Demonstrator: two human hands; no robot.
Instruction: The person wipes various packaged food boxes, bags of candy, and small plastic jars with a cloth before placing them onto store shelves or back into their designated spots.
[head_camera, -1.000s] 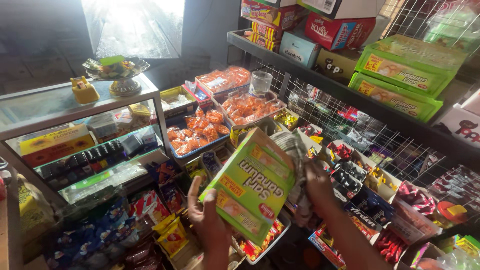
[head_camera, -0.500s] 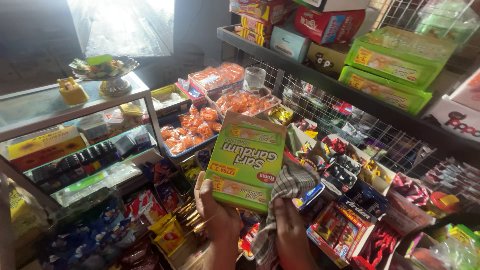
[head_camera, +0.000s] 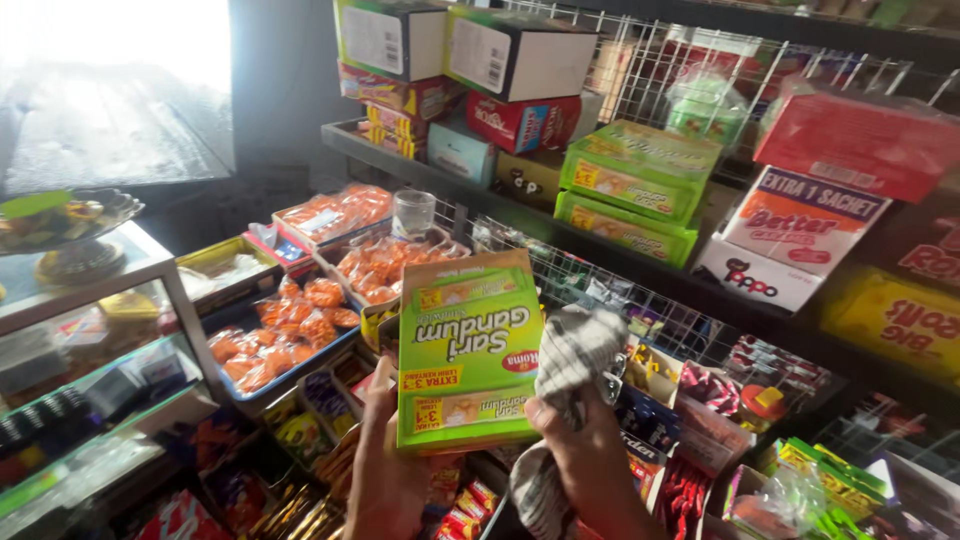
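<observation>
Two hands holding up one green box before the wire rack (head_camera: 640, 290).
Left hand (head_camera: 385, 450) is gripping the green box (head_camera: 468, 350) from below; right hand (head_camera: 590, 450) is clutching one checked cloth (head_camera: 575, 350) beside the box; two similar boxes (head_camera: 630, 185) are sitting above.

Orange snack packets (head_camera: 275, 335) are lying in a blue tray (head_camera: 300, 372) beside more trays of orange packets (head_camera: 335, 210). A clear cup (head_camera: 412, 213) is standing upright between them. On the dark shelf (head_camera: 400, 160), two green boxes (head_camera: 630, 190) are sitting stacked, with a red box (head_camera: 520, 120) and two black-and-white boxes (head_camera: 450, 45) piled to their left. A white wire rack (head_camera: 690, 70) is rising behind them. A glass cabinet (head_camera: 110, 340) is standing at the left, with a dish (head_camera: 65, 220) resting on top. Small sweets (head_camera: 690, 400) are filling wire bins at lower right.
</observation>
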